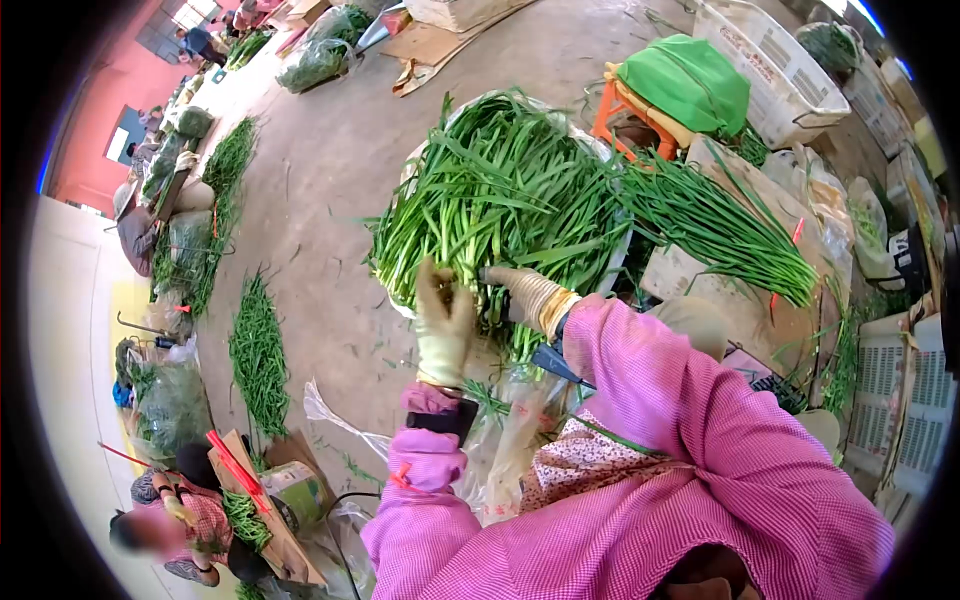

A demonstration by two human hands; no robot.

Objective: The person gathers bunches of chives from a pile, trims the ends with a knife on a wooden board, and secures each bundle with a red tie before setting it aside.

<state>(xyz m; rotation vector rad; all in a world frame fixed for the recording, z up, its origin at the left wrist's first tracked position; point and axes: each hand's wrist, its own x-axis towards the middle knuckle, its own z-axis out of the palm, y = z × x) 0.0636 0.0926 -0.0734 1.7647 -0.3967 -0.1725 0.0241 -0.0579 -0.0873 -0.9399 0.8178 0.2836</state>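
This looks like a produce workshop. Heaped greens (500, 190), stuffed plastic bags (172, 405), white crates (745, 62) and workers (137, 228) share the floor (320, 170).

The leaves (500, 190) look smooth, with a faint sheen. The left glove (444, 335) is matt and seems to be cloth, and the right glove (545, 300) has a ribbed, stretchy cuff. Matt checked cloth makes up the sleeves (640, 350). The stool (664, 144) looks like smooth plastic, the crate (765, 85) hard plastic. Thin, glossy clear plastic forms the bag (500, 470); dull, torn-edged cardboard makes the sheet (440, 42). The floor (310, 170) looks like scuffed, matt concrete.
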